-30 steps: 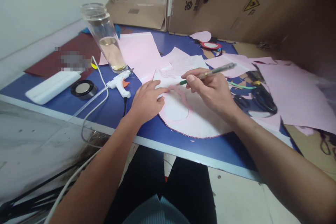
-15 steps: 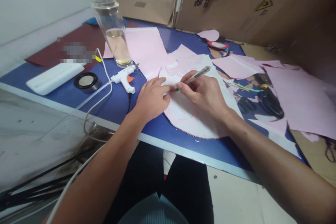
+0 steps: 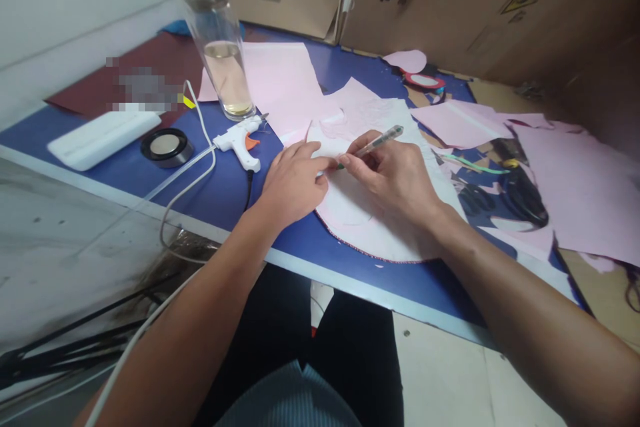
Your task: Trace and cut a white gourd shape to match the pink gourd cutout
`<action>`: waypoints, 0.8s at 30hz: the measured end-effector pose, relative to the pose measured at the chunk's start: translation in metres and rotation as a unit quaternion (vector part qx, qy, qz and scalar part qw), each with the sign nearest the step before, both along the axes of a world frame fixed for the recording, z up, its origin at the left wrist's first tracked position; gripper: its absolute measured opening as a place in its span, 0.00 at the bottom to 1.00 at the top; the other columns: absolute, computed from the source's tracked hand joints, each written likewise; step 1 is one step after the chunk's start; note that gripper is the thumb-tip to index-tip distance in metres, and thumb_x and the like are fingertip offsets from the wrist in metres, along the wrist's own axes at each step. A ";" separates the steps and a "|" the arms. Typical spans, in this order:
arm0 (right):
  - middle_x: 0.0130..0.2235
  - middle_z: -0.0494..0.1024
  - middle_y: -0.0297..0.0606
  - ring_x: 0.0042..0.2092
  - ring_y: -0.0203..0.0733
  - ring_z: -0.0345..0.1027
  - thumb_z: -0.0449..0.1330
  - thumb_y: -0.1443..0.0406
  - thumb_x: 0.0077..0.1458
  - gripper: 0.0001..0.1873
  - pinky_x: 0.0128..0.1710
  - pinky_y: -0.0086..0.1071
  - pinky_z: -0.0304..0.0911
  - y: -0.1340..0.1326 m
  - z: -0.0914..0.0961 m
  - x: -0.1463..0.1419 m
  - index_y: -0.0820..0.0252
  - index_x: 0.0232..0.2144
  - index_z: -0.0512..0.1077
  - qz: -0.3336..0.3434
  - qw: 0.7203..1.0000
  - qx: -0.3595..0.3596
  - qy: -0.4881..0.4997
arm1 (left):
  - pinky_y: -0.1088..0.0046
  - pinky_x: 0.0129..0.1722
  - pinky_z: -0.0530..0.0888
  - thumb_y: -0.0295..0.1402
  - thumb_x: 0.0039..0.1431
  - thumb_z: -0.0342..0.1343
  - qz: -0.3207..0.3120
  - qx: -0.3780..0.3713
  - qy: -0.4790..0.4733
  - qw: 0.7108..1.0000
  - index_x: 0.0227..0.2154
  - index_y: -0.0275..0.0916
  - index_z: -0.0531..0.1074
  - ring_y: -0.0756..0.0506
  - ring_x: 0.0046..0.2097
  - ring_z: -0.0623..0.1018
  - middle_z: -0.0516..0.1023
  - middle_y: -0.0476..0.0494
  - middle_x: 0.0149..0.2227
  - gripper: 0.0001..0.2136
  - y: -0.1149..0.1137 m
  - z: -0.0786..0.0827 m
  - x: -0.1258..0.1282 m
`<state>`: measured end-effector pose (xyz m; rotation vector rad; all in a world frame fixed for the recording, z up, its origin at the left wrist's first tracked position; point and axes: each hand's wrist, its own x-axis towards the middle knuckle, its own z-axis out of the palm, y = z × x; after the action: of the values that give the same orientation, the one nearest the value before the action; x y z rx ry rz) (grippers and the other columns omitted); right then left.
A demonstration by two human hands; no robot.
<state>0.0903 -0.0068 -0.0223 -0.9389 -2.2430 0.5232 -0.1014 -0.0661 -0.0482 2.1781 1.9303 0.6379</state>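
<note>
My right hand (image 3: 395, 170) grips a clear-barrelled pen (image 3: 379, 141) with a green tip section. The pen slants up to the right, its tip down at a white sheet (image 3: 355, 203) with a curved, dark reddish edging along its near side. On the sheet's left part lies my left hand (image 3: 295, 177), palm down with fingers outstretched, its index finger reaching close to the pen tip. Something pale shows beside the left thumb, mostly covered by the hand. Faint pinkish lines run over the sheet's far part.
A white glue gun (image 3: 243, 140) with a cord lies left, near a glass bottle (image 3: 227, 73) of pale liquid. Farther left are a black round tin (image 3: 166, 147) and a white case (image 3: 103, 140). Pink sheets (image 3: 585, 180), scraps and black-handled scissors (image 3: 523, 197) lie right. Cardboard (image 3: 470, 13) stands behind.
The camera view has shifted slightly. Both hands stay at nearly the same place on the sheet, with the pen still in my right hand.
</note>
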 end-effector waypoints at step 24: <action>0.42 0.84 0.43 0.33 0.43 0.73 0.62 0.60 0.69 0.15 0.35 0.39 0.64 -0.004 0.002 -0.002 0.58 0.29 0.77 0.021 1.000 0.004 -0.009 | 0.52 0.73 0.61 0.29 0.69 0.53 0.003 0.002 0.004 1.000 0.56 0.47 0.81 0.37 0.72 0.66 0.70 0.42 0.70 0.18 0.002 -0.004 -0.001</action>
<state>0.0883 -0.0105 -0.0199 -0.8974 -2.2829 0.5268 -0.1023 -0.0642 -0.0526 2.1796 1.9424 0.6358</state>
